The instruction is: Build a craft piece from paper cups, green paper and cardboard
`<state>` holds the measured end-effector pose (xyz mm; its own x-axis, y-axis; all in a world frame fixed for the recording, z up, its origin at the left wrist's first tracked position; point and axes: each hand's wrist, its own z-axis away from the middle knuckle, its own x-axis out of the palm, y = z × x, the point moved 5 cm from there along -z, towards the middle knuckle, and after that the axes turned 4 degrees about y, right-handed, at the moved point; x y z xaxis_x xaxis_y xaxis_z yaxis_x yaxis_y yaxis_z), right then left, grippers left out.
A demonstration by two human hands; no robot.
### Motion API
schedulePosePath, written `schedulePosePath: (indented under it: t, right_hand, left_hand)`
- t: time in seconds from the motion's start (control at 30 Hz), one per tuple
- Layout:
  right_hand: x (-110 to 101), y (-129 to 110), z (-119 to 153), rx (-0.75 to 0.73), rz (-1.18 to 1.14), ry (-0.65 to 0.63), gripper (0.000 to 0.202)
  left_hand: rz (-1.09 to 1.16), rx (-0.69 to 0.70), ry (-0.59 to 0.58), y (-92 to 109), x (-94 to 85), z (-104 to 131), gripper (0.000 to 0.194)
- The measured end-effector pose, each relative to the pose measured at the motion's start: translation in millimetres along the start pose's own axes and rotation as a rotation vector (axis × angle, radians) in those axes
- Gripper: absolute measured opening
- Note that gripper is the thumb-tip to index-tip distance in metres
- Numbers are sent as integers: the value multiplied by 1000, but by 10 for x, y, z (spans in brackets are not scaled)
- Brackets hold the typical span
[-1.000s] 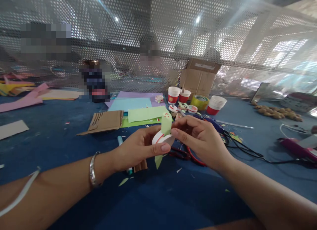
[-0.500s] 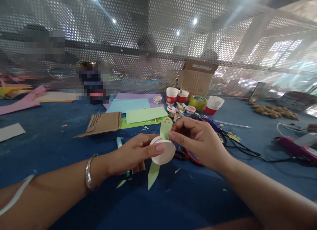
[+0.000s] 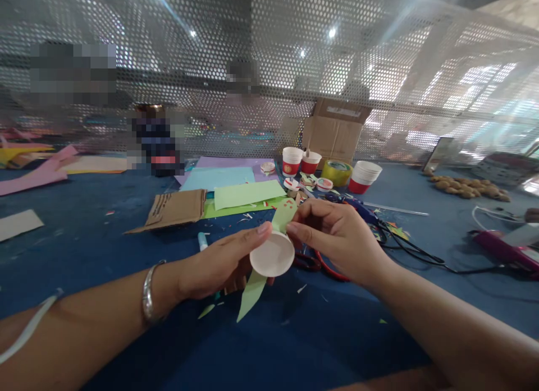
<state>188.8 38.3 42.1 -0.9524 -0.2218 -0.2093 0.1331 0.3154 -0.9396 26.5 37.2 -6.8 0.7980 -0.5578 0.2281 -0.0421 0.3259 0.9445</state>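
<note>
My left hand (image 3: 223,262) is closed around the side of a white round paper cup bottom (image 3: 273,256), thumb along its upper rim and fingers partly hidden behind it. Light green paper (image 3: 283,213) sticks out above the cup piece, rounded and marked with small red shapes. A pointed green strip (image 3: 251,297) hangs out below it. With thumb and forefinger, my right hand (image 3: 341,228) pinches the edge of the upper green paper, close to the cup rim. Scissors with red and dark handles (image 3: 308,261) lie beneath my hands, partly covered.
Behind my hands lie green paper sheets (image 3: 248,193) and folded cardboard (image 3: 179,207). Red-and-white paper cups (image 3: 364,176), a yellow tape roll (image 3: 336,174) and a cardboard box (image 3: 334,133) stand farther back. Black cords (image 3: 416,255) run right, towards a purple device (image 3: 501,252). Paper scraps dot the blue table.
The cup bottom has shifted slightly left and turned, its round face now uncovered. My left thumb has slid up from its face to the rim. The lower green strip has swung left.
</note>
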Motion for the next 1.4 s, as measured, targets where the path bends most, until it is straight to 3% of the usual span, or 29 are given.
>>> schedulePosePath:
  t: [0.1, 0.2, 0.33, 0.4, 0.6, 0.87, 1.07, 1.27, 1.4]
  right_hand:
    - [-4, 6, 1, -5, -14, 13, 21]
    - [-35, 10, -3, -9, 30, 89, 21]
    - [-77, 6, 11, 1, 149, 197, 28]
    - [-49, 14, 25, 22, 174, 167, 30]
    - [137, 115, 63, 146, 103, -82, 36]
    - [158, 145, 49, 170, 3, -100, 32]
    - [146, 149, 45, 175, -14, -85, 31]
    - [151, 160, 43, 192, 1, -93, 27]
    - [150, 178, 41, 209, 5, -102, 28]
  left_hand:
    - [79, 42, -25, 63, 65, -27, 51]
    - [117, 221, -20, 178, 66, -58, 45]
    - [160, 368, 133, 261, -43, -59, 38]
    - [161, 399, 191, 276, -77, -44, 38]
    - [134, 439, 235, 276, -102, -26, 41]
    - [120, 430, 204, 275, -81, -14, 37]
    - [161, 460, 245, 306, -108, -18, 31]
    - [146, 420, 179, 304, -52, -23, 29]
    - [189, 451, 221, 314, -105, -49, 31]
